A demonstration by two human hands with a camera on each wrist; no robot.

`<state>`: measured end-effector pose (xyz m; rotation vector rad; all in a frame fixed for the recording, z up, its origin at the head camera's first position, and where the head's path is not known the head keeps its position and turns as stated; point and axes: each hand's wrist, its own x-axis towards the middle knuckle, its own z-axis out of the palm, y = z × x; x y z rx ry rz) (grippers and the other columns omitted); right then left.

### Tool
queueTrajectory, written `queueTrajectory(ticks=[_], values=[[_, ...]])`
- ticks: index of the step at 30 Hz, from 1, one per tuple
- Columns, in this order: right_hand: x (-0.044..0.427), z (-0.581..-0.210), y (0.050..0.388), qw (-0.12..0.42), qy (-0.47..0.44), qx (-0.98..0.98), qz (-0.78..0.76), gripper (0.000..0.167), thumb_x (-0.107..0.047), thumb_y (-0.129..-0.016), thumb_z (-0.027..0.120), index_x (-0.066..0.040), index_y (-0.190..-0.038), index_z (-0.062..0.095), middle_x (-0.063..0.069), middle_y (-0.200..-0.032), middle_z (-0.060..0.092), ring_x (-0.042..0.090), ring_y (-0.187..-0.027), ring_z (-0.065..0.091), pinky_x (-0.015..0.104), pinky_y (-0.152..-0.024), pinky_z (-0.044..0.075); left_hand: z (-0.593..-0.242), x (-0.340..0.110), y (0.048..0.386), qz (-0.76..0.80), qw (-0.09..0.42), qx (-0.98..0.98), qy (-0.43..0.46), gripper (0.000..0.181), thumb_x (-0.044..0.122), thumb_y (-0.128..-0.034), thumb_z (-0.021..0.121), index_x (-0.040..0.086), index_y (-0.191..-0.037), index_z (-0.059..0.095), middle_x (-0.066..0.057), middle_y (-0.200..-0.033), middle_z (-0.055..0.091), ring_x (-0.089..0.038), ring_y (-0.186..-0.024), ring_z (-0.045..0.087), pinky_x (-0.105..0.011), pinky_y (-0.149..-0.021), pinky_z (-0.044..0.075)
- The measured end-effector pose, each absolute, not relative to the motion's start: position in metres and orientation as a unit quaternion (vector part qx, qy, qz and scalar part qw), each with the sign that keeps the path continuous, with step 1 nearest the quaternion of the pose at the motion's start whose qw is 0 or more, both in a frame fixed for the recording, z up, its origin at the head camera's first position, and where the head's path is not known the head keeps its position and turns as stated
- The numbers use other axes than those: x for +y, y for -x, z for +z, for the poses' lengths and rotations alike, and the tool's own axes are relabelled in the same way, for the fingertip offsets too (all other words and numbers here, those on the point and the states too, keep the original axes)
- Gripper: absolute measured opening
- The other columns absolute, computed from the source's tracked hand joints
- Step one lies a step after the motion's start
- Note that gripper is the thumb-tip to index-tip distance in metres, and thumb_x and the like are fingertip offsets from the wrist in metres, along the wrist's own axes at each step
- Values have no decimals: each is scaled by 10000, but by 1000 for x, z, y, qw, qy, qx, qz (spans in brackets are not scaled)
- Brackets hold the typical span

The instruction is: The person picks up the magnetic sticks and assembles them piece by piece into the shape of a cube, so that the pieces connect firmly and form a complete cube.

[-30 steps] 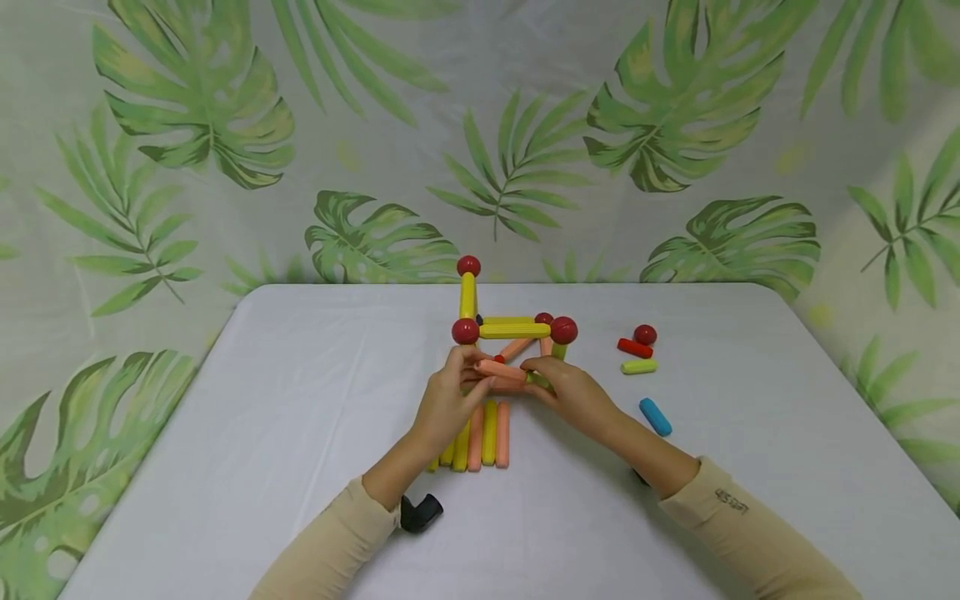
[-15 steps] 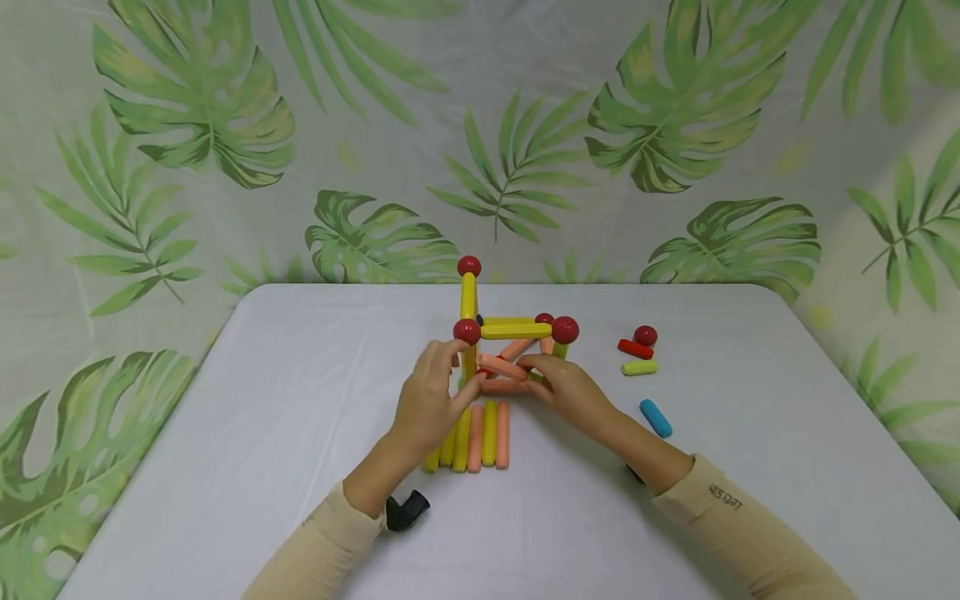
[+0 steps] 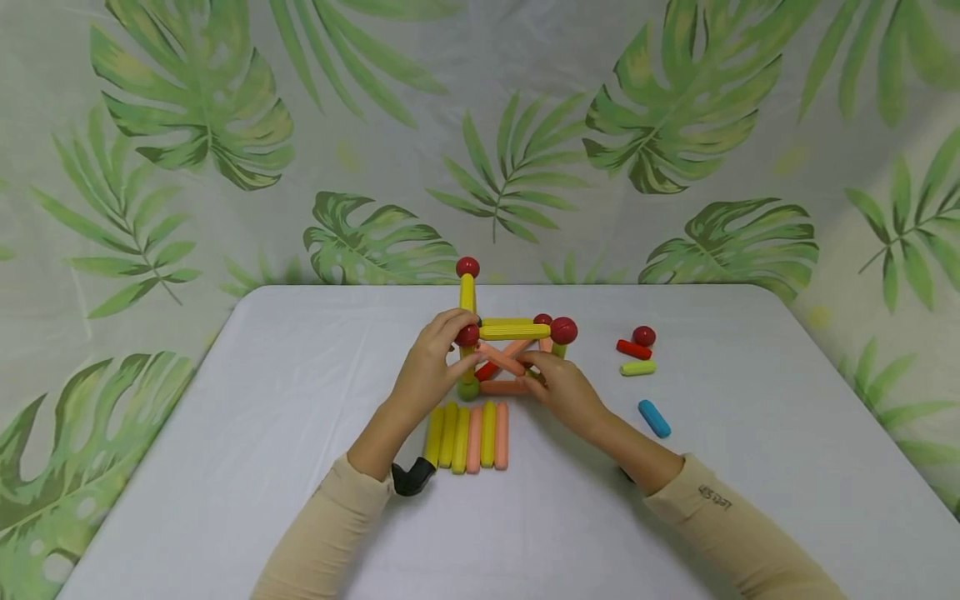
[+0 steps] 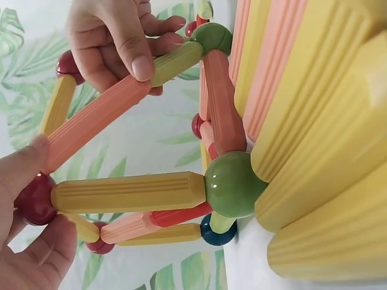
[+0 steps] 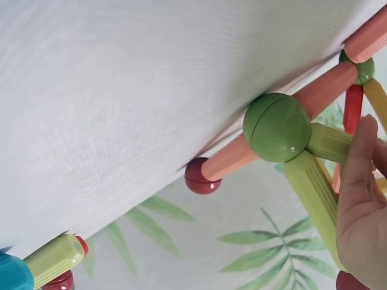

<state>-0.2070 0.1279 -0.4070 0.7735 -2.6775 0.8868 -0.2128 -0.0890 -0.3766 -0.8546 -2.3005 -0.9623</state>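
Note:
A frame of building sticks and balls stands on the table, joined end to end. My left hand (image 3: 427,367) holds the red ball (image 4: 36,199) at its upper front left corner, one fingertip touching the end of a pink building stick (image 4: 97,124). This pink stick slants down from that ball to a short light green stick (image 4: 176,63). My right hand (image 3: 570,392) pinches the two where they meet, its thumb over the joint. The green stick's other end meets a green ball (image 5: 278,127) low at the right. A yellow stick (image 4: 130,193) stands between the red ball and another green ball (image 4: 234,184).
Several yellow and pink sticks (image 3: 461,440) lie in a row in front of the frame. To the right are a red ball (image 3: 643,336), a short red stick (image 3: 633,349), a light green stick (image 3: 637,367) and a blue stick (image 3: 654,418). A leaf-patterned cloth (image 3: 390,150) hangs behind.
My left hand has let go of the pink stick's left end and moved up and left onto the red ball. That stick end has risen towards the ball. My right hand stays nearly in place.

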Motion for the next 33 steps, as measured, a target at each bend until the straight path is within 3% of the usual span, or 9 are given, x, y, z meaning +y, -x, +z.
queueTrajectory(ticks=[9, 14, 16, 20, 24, 26, 28, 31, 33], values=[[122, -405, 207, 99, -239, -915, 309, 285, -100, -808, 675, -45, -1079, 603, 35, -942, 630, 144, -717, 532, 272, -662, 507, -382, -87, 217, -372, 278, -831, 306, 383, 104, -780, 694, 11, -1124, 553, -66, -1169, 515, -145, -948, 496, -224, -742, 458], [125, -402, 204, 109, -256, -904, 324, 326, -104, -797, 689, -65, -1103, 583, 44, -1004, 620, 138, -739, 565, 260, -664, 510, -385, -87, 215, -392, 270, -829, 292, 398, 121, -805, 676, 44, -1167, 531, -80, -1195, 474, -148, -931, 501, -240, -715, 469], [130, -399, 201, 145, -281, -889, 331, 351, -88, -772, 710, -64, -1094, 572, 51, -993, 609, 132, -721, 568, 244, -640, 509, -386, -88, 213, -410, 259, -830, 276, 422, 136, -819, 665, 60, -1201, 501, -95, -1200, 450, -156, -896, 504, -247, -689, 475], [144, -393, 198, 268, -326, -839, 342, 400, -4, -699, 752, -29, -1042, 548, 57, -908, 558, 126, -704, 513, 195, -603, 477, -388, -89, 210, -448, 230, -831, 237, 430, 186, -850, 633, 90, -1229, 454, -83, -1152, 464, -149, -824, 520, -224, -620, 482], [156, -388, 204, 346, -301, -807, 373, 524, 53, -660, 759, 13, -1100, 476, 125, -1012, 478, 220, -891, 453, 288, -723, 434, -389, -88, 207, -486, 201, -821, 222, 403, 196, -870, 602, 91, -1226, 443, -59, -1087, 508, -164, -844, 552, -203, -577, 495], [160, -387, 208, 326, -276, -810, 401, 613, 51, -679, 747, -6, -1193, 417, 145, -1127, 429, 262, -994, 428, 344, -802, 425, -389, -87, 205, -510, 187, -810, 220, 397, 182, -876, 590, 83, -1228, 437, -65, -1081, 514, -189, -871, 557, -213, -582, 506], [162, -386, 212, 271, -255, -820, 435, 671, 30, -723, 722, -47, -1281, 357, 159, -1202, 405, 289, -1064, 434, 397, -846, 431, -389, -86, 204, -528, 180, -801, 220, 394, 172, -878, 582, 73, -1230, 434, -79, -1075, 515, -213, -894, 558, -233, -624, 513], [163, -382, 213, 191, -238, -836, 457, 660, 10, -792, 662, -98, -1340, 309, 171, -1206, 451, 288, -1034, 509, 401, -814, 467, -385, -85, 202, -550, 172, -787, 221, 386, 149, -879, 570, 55, -1230, 436, -105, -1073, 513, -241, -918, 560, -264, -668, 515], [160, -376, 208, 167, -238, -839, 461, 596, 38, -811, 627, -65, -1321, 336, 197, -1171, 492, 311, -1004, 538, 396, -790, 478, -377, -83, 196, -559, 165, -781, 222, 386, 100, -879, 563, 13, -1230, 429, -143, -1076, 509, -280, -932, 559, -306, -688, 517]])
